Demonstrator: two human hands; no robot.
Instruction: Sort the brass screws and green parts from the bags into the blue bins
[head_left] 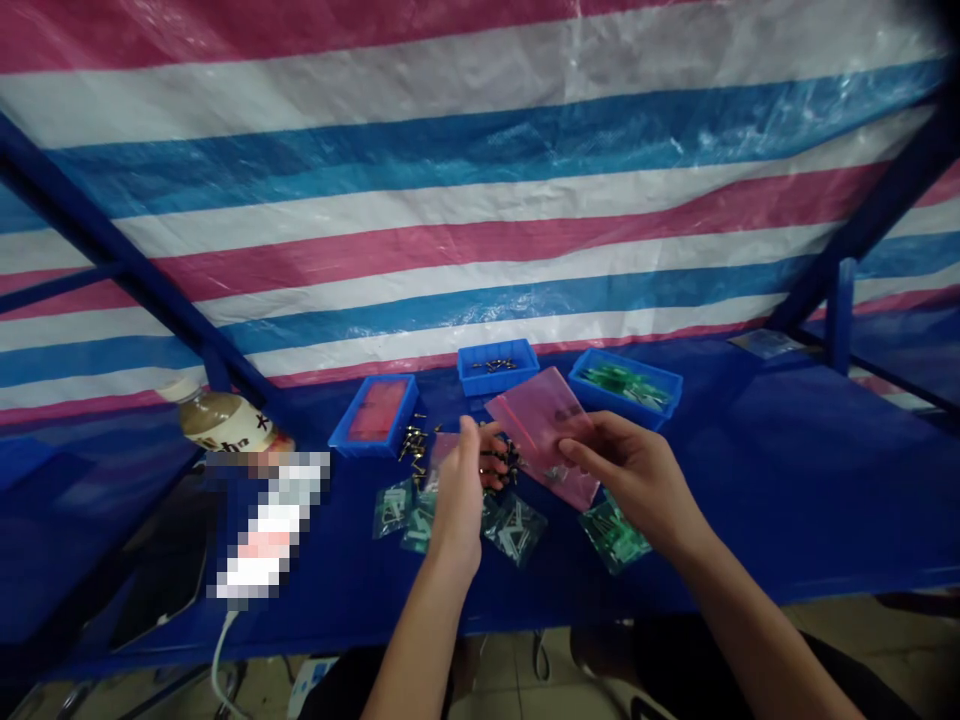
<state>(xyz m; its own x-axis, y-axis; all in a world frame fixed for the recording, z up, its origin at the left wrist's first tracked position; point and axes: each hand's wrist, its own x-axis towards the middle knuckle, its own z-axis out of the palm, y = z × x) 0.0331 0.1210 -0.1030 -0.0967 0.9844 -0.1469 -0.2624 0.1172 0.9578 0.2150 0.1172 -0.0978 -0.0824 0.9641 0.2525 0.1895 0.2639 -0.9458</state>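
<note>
My right hand (630, 470) pinches a pink zip bag (551, 430) by its right side, tilted above the table; a few small dark shapes show through its plastic. Left of the bag is my left hand (459, 500), thumb raised and fingers apart, close to a pile of small brass-coloured screw-like pieces (513, 465). More such metal pieces (412, 442) lie loose to the left. Another pink bag (444, 450) is partly hidden behind my left hand. Around my hands lie clear bags of pale parts (517, 530) and a bag of green parts (615, 535).
Three blue trays stand behind: one with pink bags (375, 410), one with metal pieces (499, 366), one with green parts (628, 384). At left are a bottle (225, 420), a blurred-out white object (270, 540) with a cable, and a dark flat device (161, 585). Striped sheeting (480, 230) hangs behind.
</note>
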